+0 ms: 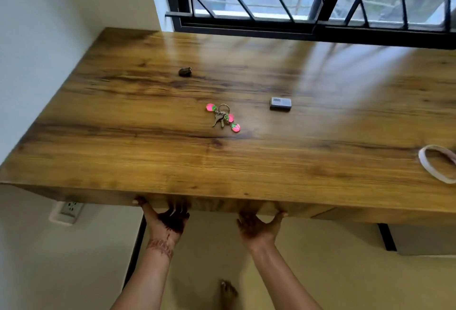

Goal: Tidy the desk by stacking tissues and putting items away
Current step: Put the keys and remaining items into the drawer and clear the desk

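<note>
The wooden desk (118,142) carries a bunch of keys with pink strawberry charms (223,117) near its middle. A small grey box with a barcode (280,104) lies to their right, and a small dark lump (185,72) sits farther back. Both hands reach up to the drawer front (214,205) under the desk's near edge. My left hand (167,221) and my right hand (259,226) have thumbs spread and fingers hooked under the panel's lower edge, fingertips hidden. No tissues are in view.
A white ring-shaped band (435,164) lies at the desk's right edge, partly cut off. A barred window (296,1) runs behind the desk. A white wall borders the left side, with a wall socket (70,208) below. A bare foot (228,292) stands on the floor.
</note>
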Motion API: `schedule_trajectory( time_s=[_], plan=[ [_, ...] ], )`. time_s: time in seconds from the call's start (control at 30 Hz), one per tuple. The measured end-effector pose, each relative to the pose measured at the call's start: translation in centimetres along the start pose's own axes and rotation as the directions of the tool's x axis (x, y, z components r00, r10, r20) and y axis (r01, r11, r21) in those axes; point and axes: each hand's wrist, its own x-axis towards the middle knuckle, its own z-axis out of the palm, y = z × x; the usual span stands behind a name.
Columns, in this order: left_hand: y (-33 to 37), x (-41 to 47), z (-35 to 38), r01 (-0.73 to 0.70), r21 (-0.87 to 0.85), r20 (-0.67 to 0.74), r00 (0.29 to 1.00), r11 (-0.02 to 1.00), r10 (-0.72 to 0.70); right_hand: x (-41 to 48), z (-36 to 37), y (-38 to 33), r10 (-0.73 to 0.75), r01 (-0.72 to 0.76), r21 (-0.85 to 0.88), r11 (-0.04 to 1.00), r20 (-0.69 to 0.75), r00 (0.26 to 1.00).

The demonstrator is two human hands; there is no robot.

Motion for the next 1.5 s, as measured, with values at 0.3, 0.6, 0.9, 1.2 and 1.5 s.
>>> schedule_trajectory(
  time_s=[0.3, 0.6, 0.9, 1.2, 1.5],
  plan=[
    [-0.3, -2.4, -2.8, 0.003, 0.111, 0.004, 1.000, 0.994, -0.004, -1.0, -1.8, 1.6, -0.080, 0.067, -0.112, 0.992, -0.118, 0.990],
    [1.2, -8.9, -5.4, -0.580, 0.811, 0.430, 0.510, -0.071, 0.745, -10.0, -3.4, 6.3, -0.815, 0.613, -0.766, -0.194, 0.474, 0.334],
    [4.1, -7.4, -5.3, -0.426, 0.344, 0.841, 0.536, -0.837, 0.072, -9.2, -2.7, 5.3, -0.268, 0.099, -0.328, -0.940, 0.884, 0.382],
    [4.1, -11.0, -8.0, -0.439, 0.367, 0.822, 0.566, -0.820, 0.065, -12.9, -4.6, 6.7, -0.274, 0.236, -0.385, -0.892, 0.877, 0.395],
    [3.2, -14.1, -13.6, -0.532, 0.419, 0.858, 0.497, -0.736, 0.129, -15.7, -9.1, 8.8, -0.355, 0.213, -0.425, -0.880, 0.886, 0.298]
  ],
)
